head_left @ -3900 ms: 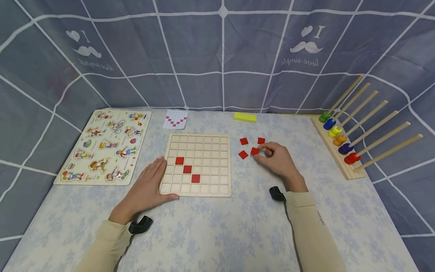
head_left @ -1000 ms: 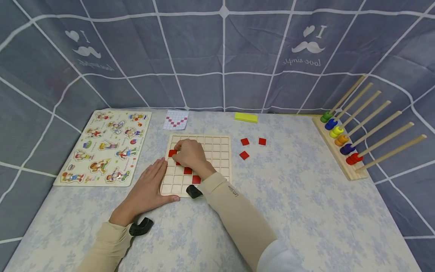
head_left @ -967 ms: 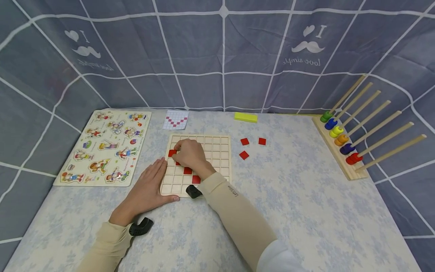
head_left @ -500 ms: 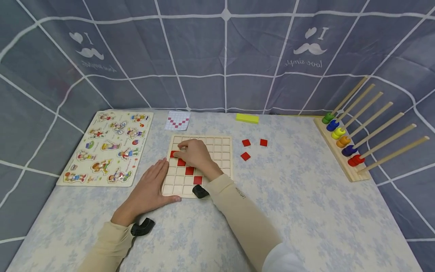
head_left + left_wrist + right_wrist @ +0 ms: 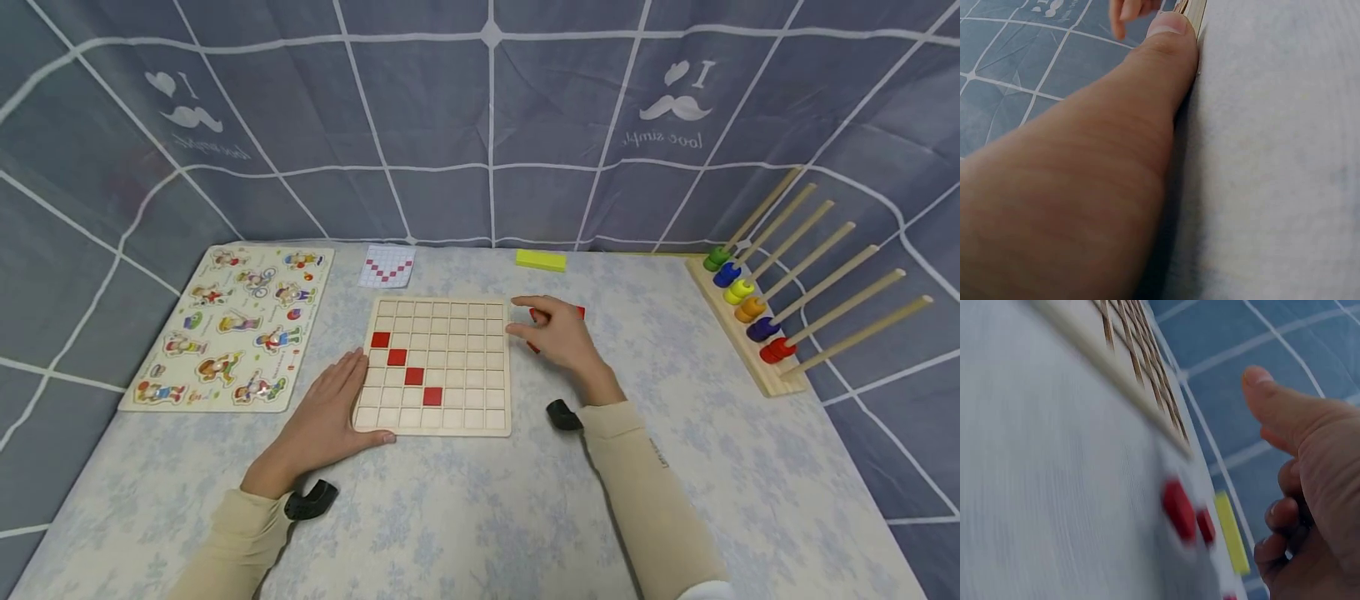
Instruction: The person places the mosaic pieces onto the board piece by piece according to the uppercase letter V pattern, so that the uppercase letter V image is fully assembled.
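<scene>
A square wooden grid board lies on the table with several red square tiles set in its cells, in a diagonal line from the left edge. My left hand rests against the board's left edge, fingers straight, thumb at the front edge; the left wrist view shows that thumb against the board's side. My right hand is right of the board, thumb and index finger spread with nothing between them. It partly covers the loose red tiles; the right wrist view shows a red tile below it.
A card with a printed red V pattern and a yellow block lie behind the board. A picture puzzle board lies at the left. At the right stands a wooden peg rack with coloured rings. A grey curtain hangs behind.
My right hand took a loose tile, placed it in a cell at the board's left edge, then let go and moved back right over the loose tiles. The left hand stayed put.
</scene>
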Available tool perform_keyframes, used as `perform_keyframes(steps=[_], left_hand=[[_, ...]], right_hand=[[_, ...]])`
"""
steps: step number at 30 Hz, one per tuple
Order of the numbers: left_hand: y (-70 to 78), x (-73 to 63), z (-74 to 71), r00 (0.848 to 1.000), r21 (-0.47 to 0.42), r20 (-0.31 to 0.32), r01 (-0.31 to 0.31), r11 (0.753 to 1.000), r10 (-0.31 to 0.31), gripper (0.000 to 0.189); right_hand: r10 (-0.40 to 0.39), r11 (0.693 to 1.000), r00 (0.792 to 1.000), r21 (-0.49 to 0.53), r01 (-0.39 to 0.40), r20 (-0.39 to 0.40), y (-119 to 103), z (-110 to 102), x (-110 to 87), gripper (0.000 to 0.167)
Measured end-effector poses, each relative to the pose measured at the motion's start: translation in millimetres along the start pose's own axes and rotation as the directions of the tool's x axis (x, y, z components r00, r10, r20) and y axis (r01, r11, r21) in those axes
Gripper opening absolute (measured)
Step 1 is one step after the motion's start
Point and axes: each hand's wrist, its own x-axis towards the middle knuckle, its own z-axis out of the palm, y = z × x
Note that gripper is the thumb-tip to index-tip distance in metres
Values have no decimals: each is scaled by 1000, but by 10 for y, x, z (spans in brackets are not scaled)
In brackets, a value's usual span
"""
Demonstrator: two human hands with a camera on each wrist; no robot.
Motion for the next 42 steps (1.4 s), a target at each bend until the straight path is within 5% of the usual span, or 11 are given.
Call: perform_keyframes(steps=[5,10,24,32,42], left_hand=[[4,-2,6,1000,0,8,-2,1000,2,128],[-22,-10,-19,1000,9,11,1,1000,-2,128],[-22,-44,-26,1000,8,-11,-2,1000,2,127],[-14,-14,-8,1000,5,-11,-1,1000,1,129],[7,-5,6,1000,10,3,2,1000,-2,128]], right_hand=[[43,999,999,-20,-44,-23,367,-285,-197,52],[31,998,999,-49,-30,21,516,-246,-275,54],[-27,982,997,-183,39,69,478,-188,-246,51],[6,970,999,-245,3,34,465,-165,-233,35],[3,985,994,-171,16,108,510,-245,-246,55]])
